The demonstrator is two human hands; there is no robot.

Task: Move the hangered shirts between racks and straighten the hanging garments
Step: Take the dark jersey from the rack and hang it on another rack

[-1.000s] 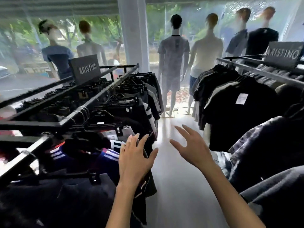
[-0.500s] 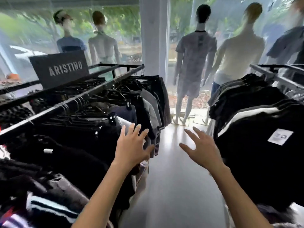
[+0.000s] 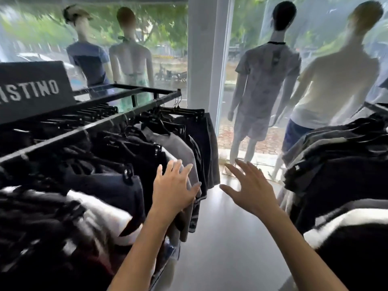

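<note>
From your head camera, your left hand (image 3: 173, 186) is spread flat-fingered against the grey hanging shirt (image 3: 180, 152) at the near end of the left rack (image 3: 88, 127), holding nothing. Your right hand (image 3: 253, 189) hovers over the aisle floor (image 3: 226, 238), fingers splayed and empty, with the right rack's dark shirts (image 3: 336, 164) well apart from it.

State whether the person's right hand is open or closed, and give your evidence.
Open. The right hand has its fingers spread and nearly straight over the aisle floor, holding nothing.
</note>
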